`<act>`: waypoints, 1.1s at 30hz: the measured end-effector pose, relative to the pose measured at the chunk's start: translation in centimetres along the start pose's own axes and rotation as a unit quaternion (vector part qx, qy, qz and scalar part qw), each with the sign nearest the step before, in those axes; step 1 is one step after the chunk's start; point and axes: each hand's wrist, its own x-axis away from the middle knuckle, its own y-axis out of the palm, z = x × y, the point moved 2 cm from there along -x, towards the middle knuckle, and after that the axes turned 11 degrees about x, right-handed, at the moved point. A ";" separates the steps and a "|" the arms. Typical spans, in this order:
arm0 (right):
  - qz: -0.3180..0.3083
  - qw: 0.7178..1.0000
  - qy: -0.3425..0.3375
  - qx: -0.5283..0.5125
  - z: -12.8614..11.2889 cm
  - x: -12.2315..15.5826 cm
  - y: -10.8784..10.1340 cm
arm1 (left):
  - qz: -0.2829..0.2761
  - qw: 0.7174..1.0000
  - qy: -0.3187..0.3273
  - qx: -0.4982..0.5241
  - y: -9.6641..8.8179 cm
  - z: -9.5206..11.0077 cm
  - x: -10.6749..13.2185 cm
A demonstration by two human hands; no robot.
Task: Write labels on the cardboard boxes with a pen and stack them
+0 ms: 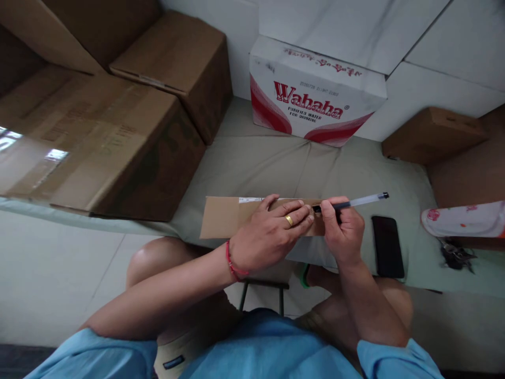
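Observation:
A flat brown cardboard parcel (224,217) with a white label lies on the grey-green covered surface (260,163) in front of me. My left hand (272,234), with a gold ring and a red wrist band, rests flat on the parcel with fingers stretched out. My right hand (342,229) is closed round a clear pen (365,200), its tip down on the parcel's right end beside my left fingertips.
A black phone (387,246) lies right of my hand. A white and red Wahaha water box (315,92) stands at the back. Large brown cartons (90,131) fill the left; smaller brown boxes (432,134) sit right. Keys (455,255) and a white patterned item (465,220) lie far right.

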 end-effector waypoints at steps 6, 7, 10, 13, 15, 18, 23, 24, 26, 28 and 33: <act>0.014 1.000 -0.002 0.006 0.0 0.1 0.0 | 0.007 1.000 -0.001 0.002 0.1 0.0 0.0; 0.017 1.000 -0.002 0.011 0.0 0.2 -0.1 | 0.008 1.000 -0.002 0.002 0.1 0.0 0.1; 0.031 0.999 0.007 0.022 0.0 0.2 -0.1 | 0.011 1.000 0.000 0.004 0.1 -0.1 0.1; 0.041 0.998 0.023 0.033 0.2 0.2 -0.1 | 0.010 1.000 0.003 0.003 0.1 -0.1 0.0; 0.046 0.998 0.032 0.039 0.3 0.2 -0.1 | 0.012 1.000 0.004 0.002 0.1 -0.1 0.0; 0.051 0.997 0.041 0.044 0.4 0.2 -0.2 | 0.020 1.000 0.004 0.003 0.0 0.0 0.0; 0.054 0.994 0.074 0.052 0.8 0.2 -0.1 | 0.017 1.000 0.003 0.000 0.1 -0.1 0.0; 0.055 0.994 0.080 0.052 0.9 0.2 -0.1 | 0.016 1.000 0.003 0.000 0.2 -0.1 0.0; 0.057 0.994 0.085 0.050 1.0 0.2 0.0 | 0.016 1.000 0.003 0.000 0.2 -0.1 0.0; 0.058 0.994 0.086 0.046 1.2 0.3 0.1 | 0.017 1.000 0.004 0.002 0.1 -0.1 0.0; 0.070 0.990 0.122 0.014 1.8 0.7 0.4 | 0.009 1.000 -0.002 0.006 0.2 -0.2 0.1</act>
